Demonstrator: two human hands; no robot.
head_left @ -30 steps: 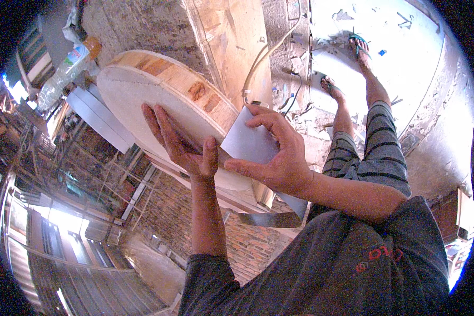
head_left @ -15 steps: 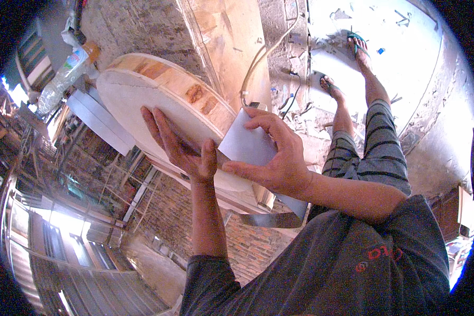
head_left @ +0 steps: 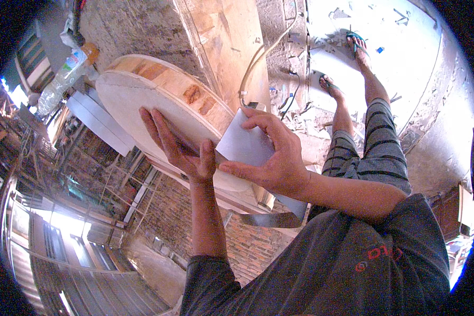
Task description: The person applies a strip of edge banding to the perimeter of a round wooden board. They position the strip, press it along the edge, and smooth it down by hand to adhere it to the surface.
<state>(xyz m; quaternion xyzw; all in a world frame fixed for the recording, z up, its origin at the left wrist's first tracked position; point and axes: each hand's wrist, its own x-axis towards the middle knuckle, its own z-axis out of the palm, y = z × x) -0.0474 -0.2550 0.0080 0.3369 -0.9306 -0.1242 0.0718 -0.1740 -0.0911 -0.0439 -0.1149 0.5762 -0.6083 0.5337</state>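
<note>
A round wooden drum-like frame [head_left: 142,89] with a pale flat face and a light wood rim lies tilted in front of me. My left hand [head_left: 180,147] rests flat on its face, fingers straight and together, thumb by the rim. My right hand [head_left: 271,160] grips a thin grey metal sheet strip [head_left: 245,145] and presses it against the rim next to my left thumb. The strip's lower end [head_left: 279,213] curves away under my right forearm. My legs in striped shorts [head_left: 374,152] and sandalled feet [head_left: 355,45] show at the upper right.
A long wooden plank [head_left: 221,47] lies behind the frame. Cables [head_left: 279,89] and scraps lie on the pale concrete floor [head_left: 416,63]. A plastic bottle [head_left: 63,79] sits at the upper left. A brick wall [head_left: 168,205] and metal framework [head_left: 105,174] fill the lower left.
</note>
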